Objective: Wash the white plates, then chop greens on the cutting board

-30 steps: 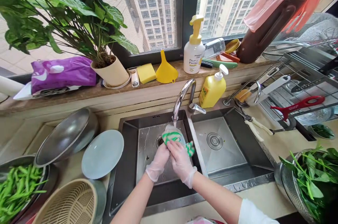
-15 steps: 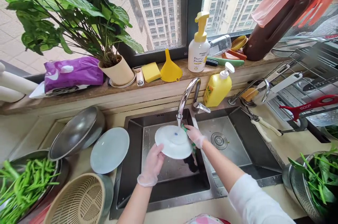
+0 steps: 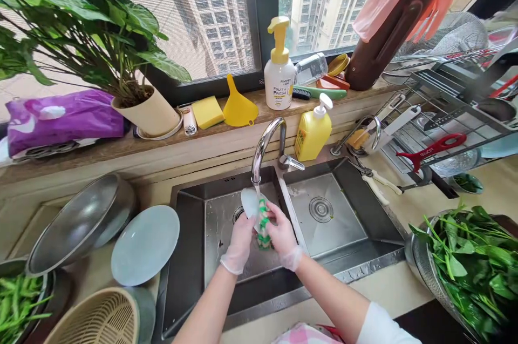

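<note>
Both hands wear clear plastic gloves over the left sink basin (image 3: 190, 257). My left hand (image 3: 242, 238) is closed on a white plate (image 3: 250, 202), which is tilted nearly edge-on, so only part of its face shows. My right hand (image 3: 281, 230) grips a green-and-pale striped dishcloth (image 3: 263, 225) against the plate's right side. Water runs from the chrome faucet (image 3: 269, 133) onto the plate and cloth. Another white plate (image 3: 145, 245) lies on the counter left of the sink.
A metal bowl (image 3: 83, 225) and beige basket (image 3: 97, 322) stand at left. Yellow detergent (image 3: 312, 133) sits behind the sink. On the right are a dish rack (image 3: 441, 117), scissors-like shears (image 3: 374, 179) and a strainer of leafy greens (image 3: 473, 263). A potted plant (image 3: 145, 109) leans on the sill.
The plate has turned from nearly flat to steeply tilted. My right hand has come closer to my left, bringing the cloth into plain view. The camera view has shifted right.
</note>
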A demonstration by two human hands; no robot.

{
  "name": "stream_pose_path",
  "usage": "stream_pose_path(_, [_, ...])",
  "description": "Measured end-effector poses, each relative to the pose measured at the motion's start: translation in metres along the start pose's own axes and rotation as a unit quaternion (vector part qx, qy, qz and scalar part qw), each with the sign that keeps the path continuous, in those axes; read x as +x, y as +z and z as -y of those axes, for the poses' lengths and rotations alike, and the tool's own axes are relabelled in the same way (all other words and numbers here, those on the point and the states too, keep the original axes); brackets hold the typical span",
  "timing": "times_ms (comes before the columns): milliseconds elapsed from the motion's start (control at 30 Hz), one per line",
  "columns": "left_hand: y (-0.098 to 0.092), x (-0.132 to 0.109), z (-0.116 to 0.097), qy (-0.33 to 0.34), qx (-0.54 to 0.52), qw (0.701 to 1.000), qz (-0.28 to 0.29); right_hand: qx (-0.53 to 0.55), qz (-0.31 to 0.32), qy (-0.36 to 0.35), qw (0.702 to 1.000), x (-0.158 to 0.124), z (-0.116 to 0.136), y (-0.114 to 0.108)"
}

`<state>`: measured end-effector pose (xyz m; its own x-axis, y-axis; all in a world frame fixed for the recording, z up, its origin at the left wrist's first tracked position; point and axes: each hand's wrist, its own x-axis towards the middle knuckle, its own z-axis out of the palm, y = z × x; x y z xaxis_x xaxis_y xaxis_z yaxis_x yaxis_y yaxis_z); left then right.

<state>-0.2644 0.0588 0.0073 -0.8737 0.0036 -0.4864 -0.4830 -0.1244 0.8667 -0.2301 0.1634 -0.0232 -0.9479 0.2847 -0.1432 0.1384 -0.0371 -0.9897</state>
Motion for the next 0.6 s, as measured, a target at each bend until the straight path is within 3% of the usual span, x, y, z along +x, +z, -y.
stream_pose_path(167, [-0.003,0.02,-0.023,0.052,0.162,0.985,-0.003,0.073,-0.109,0.078,0.988,0.001,-0.015,-0.053])
stream_pose_path(300, [0.004,0.032,-0.044,0.085,0.261,0.961,0.002,-0.052,-0.139,0.139,0.979,0.012,-0.033,-0.108])
stream_pose_path(433, [0.009,0.033,-0.064,0.11,0.326,0.938,0.029,-0.257,-0.091,0.205,0.94,0.015,-0.045,-0.167])
stream_pose_path(533, [0.009,0.036,-0.07,0.118,0.352,0.928,0.031,-0.41,-0.02,0.247,0.878,0.025,-0.05,-0.2])
stream_pose_path(600, [0.007,0.039,-0.069,0.12,0.36,0.925,0.03,-0.492,0.038,0.256,0.831,0.042,-0.054,-0.211])
